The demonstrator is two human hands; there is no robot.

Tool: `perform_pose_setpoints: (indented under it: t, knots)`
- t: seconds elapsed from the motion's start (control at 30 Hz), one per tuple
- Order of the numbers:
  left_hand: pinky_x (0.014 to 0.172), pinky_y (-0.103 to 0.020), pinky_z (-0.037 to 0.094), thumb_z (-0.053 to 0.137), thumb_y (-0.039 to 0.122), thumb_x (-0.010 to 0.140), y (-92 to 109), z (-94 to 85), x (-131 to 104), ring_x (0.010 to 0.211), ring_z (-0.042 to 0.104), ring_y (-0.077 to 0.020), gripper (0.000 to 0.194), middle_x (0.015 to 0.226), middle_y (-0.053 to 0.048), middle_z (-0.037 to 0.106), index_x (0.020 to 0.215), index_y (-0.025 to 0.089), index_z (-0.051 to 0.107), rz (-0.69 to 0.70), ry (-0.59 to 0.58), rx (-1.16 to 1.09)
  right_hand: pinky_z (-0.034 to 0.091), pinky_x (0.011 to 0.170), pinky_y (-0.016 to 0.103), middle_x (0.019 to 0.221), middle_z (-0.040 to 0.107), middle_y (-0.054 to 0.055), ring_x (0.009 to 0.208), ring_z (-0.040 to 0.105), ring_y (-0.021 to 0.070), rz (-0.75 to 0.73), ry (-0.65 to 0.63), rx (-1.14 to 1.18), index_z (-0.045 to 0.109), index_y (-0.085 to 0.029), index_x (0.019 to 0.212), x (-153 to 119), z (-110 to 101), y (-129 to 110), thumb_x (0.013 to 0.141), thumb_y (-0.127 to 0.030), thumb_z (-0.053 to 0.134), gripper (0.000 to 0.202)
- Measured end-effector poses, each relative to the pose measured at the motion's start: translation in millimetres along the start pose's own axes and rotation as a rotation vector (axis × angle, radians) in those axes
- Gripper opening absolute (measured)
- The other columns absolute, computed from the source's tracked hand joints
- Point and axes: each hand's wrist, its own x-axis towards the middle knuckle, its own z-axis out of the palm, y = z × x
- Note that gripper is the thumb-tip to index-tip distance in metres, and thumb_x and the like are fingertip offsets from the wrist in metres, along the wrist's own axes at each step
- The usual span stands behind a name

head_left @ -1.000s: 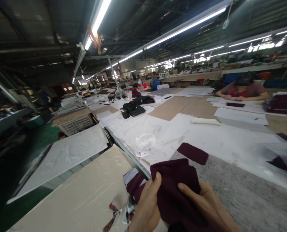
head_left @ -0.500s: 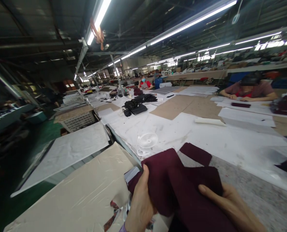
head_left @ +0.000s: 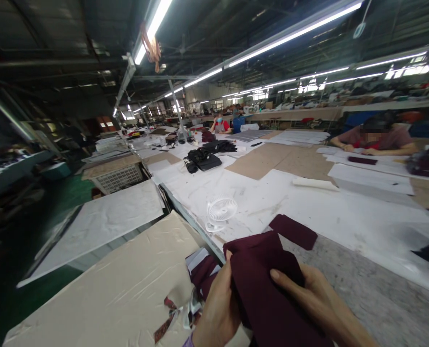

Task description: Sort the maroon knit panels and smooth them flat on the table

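Dark maroon fabric pieces hang between my two hands, folded over one another. My left hand pinches their left edge, thumb on top. On the right side, my right hand grips the same fabric with its thumb laid across the face and the fingers hidden behind. A separate maroon strip lies flat on the table just beyond. Under and left of my left hand sit more maroon pieces with pale grey parts, beside a tangle of scraps.
A small white fan stands near the edge of the white-covered table. Black folded garments lie further back. At left are a cream-covered surface and a pale crate. A co-worker sits at the right.
My right hand has moved left and brought its side of the maroon fabric closer to my left hand. The fabric bundle is narrower, and more of the pieces at left show.
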Motion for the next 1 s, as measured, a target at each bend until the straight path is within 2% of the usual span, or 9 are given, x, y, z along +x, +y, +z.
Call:
perform_pose_setpoints:
  t: [0.13, 0.23, 0.33, 0.4, 0.63, 0.7, 0.83, 0.93, 1.0]
  knots:
    - [0.108, -0.042, 0.035, 0.042, 0.064, 0.083, 2, -7.2, -1, 0.119, 0.053, -0.0294, 0.064, 0.118, -0.014, 0.066, 0.116, 0.013, 0.064, -0.075, -0.1, -0.031, 0.05, 0.053, 0.028, 0.069, 0.069, 0.003, 0.066, 0.063, 0.0217, 0.046, -0.005, 0.05, 0.063, -0.02, 0.07, -1, 2, -1, 0.074, -0.055, 0.06, 0.035]
    - [0.108, -0.044, 0.034, 0.051, 0.063, 0.079, -2, -9.0, -2, 0.12, 0.052, -0.0307, 0.063, 0.119, -0.014, 0.065, 0.117, 0.014, 0.063, -0.028, -0.161, -0.003, 0.051, 0.053, 0.028, 0.071, 0.07, 0.003, 0.067, 0.064, 0.0222, 0.054, 0.0, 0.059, 0.062, -0.02, 0.069, 1, 3, 1, 0.074, -0.054, 0.06, 0.035]
    - [0.106, -0.043, 0.036, 0.069, 0.036, 0.076, -6, -5.5, -1, 0.116, 0.056, -0.0295, 0.046, 0.114, -0.013, 0.068, 0.116, 0.015, 0.063, 0.101, -0.079, 0.091, 0.051, 0.054, 0.027, 0.072, 0.071, 0.003, 0.068, 0.065, 0.0227, 0.032, 0.013, 0.027, 0.063, -0.02, 0.07, 2, 4, 5, 0.075, -0.053, 0.059, 0.034]
    - [0.104, -0.042, 0.039, 0.07, 0.025, 0.076, -8, -2.5, -1, 0.111, 0.059, -0.0282, 0.043, 0.109, -0.012, 0.07, 0.117, 0.015, 0.062, 0.134, -0.002, 0.133, 0.051, 0.054, 0.027, 0.073, 0.071, 0.003, 0.069, 0.065, 0.0226, 0.015, 0.018, -0.002, 0.063, -0.019, 0.07, 1, 4, 5, 0.075, -0.051, 0.06, 0.033]
    - [0.099, -0.042, 0.043, 0.069, 0.024, 0.077, -2, -7.0, -1, 0.103, 0.064, -0.0265, 0.035, 0.098, -0.012, 0.073, 0.11, 0.013, 0.065, 0.151, 0.033, 0.127, 0.053, 0.061, 0.027, 0.074, 0.068, 0.002, 0.075, 0.064, 0.0213, -0.095, -0.019, -0.046, 0.064, -0.019, 0.078, -3, -6, 5, 0.079, -0.047, 0.058, 0.029]
    - [0.099, -0.042, 0.043, 0.072, 0.024, 0.074, 3, -10.6, -3, 0.101, 0.064, -0.0267, 0.034, 0.097, -0.012, 0.073, 0.106, 0.012, 0.067, 0.14, 0.046, 0.147, 0.051, 0.056, 0.026, 0.07, 0.065, 0.001, 0.067, 0.061, 0.018, -0.124, 0.058, -0.082, 0.063, -0.019, 0.08, -2, -12, 7, 0.081, -0.049, 0.056, 0.031]
    - [0.099, -0.042, 0.042, 0.076, 0.025, 0.071, 9, -15.0, -6, 0.102, 0.064, -0.0278, 0.038, 0.1, -0.012, 0.072, 0.105, 0.012, 0.067, 0.119, 0.05, 0.2, 0.052, 0.062, 0.026, 0.092, 0.064, 0.005, 0.072, 0.06, 0.0156, -0.412, 0.314, -0.189, 0.063, -0.023, 0.097, -1, -19, 10, 0.083, -0.044, 0.057, 0.026]
    - [0.1, -0.043, 0.041, 0.076, 0.026, 0.07, 11, -14.6, -9, 0.102, 0.064, -0.028, 0.035, 0.1, -0.012, 0.072, 0.101, 0.013, 0.069, 0.107, 0.045, 0.244, 0.052, 0.076, 0.028, 0.115, 0.058, 0.005, 0.092, 0.06, 0.0163, -0.688, 0.32, -0.301, 0.061, -0.028, 0.105, -1, -17, 6, 0.084, -0.034, 0.06, 0.022]
    - [0.1, -0.043, 0.041, 0.076, 0.027, 0.069, 10, -12.9, -11, 0.1, 0.064, -0.0279, 0.034, 0.098, -0.012, 0.073, 0.099, 0.013, 0.07, 0.089, 0.035, 0.287, 0.052, 0.082, 0.029, 0.122, 0.054, 0.004, 0.103, 0.058, 0.0173, -0.774, 0.282, -0.371, 0.059, -0.031, 0.107, -1, -14, 1, 0.084, -0.03, 0.061, 0.023]
